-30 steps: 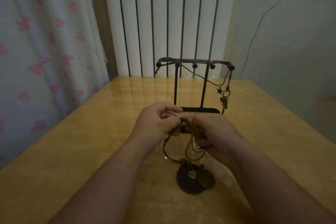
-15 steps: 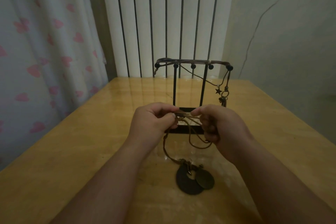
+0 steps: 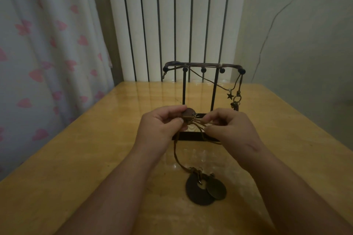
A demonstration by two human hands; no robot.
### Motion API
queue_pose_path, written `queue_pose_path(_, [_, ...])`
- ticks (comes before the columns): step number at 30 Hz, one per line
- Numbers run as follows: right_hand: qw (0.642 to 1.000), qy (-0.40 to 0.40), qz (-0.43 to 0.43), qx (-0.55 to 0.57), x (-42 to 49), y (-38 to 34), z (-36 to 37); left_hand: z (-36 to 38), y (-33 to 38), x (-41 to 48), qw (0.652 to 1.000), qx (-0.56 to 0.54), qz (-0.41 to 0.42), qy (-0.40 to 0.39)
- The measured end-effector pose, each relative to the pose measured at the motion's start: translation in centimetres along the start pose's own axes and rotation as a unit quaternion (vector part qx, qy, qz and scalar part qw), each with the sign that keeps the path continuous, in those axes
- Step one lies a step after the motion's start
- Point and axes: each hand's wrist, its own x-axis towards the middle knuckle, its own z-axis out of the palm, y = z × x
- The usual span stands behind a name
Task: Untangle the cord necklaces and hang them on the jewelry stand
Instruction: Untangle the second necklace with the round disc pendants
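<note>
Untangling step: left hand (image 3: 162,126) and right hand (image 3: 229,129) both pinch the cords (image 3: 198,121) at the tangle; next, I think, gently separate strands.

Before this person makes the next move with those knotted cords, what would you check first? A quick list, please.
1. Left hand has a firm hold: ok, it grips the small brown disc and its cord.
2. Right hand has a hold: ok, it pinches the cords.
3. Cords separated: not ok, the strands cross between the hands.
4. Loose end supported: ok, the large ring pendant and bronze disc lie on the table.
5. Jewelry stand upright: ok.
6. Free peg on it: cannot tell, since other cords run along its top bar.
</note>
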Motion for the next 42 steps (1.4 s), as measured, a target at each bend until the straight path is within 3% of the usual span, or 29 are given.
queue_pose_path(7, [0.998,-0.016,0.000,0.059,0.2,0.7,0.4,0.0,-0.3,0.2,1.000,-0.022,-0.004,-0.007])
queue_pose_path(15, [0.999,0.047,-0.026,-0.005,0.2,0.9,1.1,-0.1,-0.5,0.2,0.999,-0.017,0.003,-0.027])
queue_pose_path(24, [0.999,0.037,-0.027,-0.022,0.1,0.7,1.1,0.0,-0.6,0.3,0.997,-0.060,-0.025,-0.037])
queue_pose_path(33, [0.991,-0.012,0.034,0.131,-0.2,0.1,0.8,0.0,-0.5,0.3,0.992,-0.115,-0.043,-0.036])
queue_pose_path(42, [0.989,0.051,0.047,0.134,-0.1,-0.2,0.3,0.0,-0.3,0.3,0.993,-0.092,-0.038,-0.068])
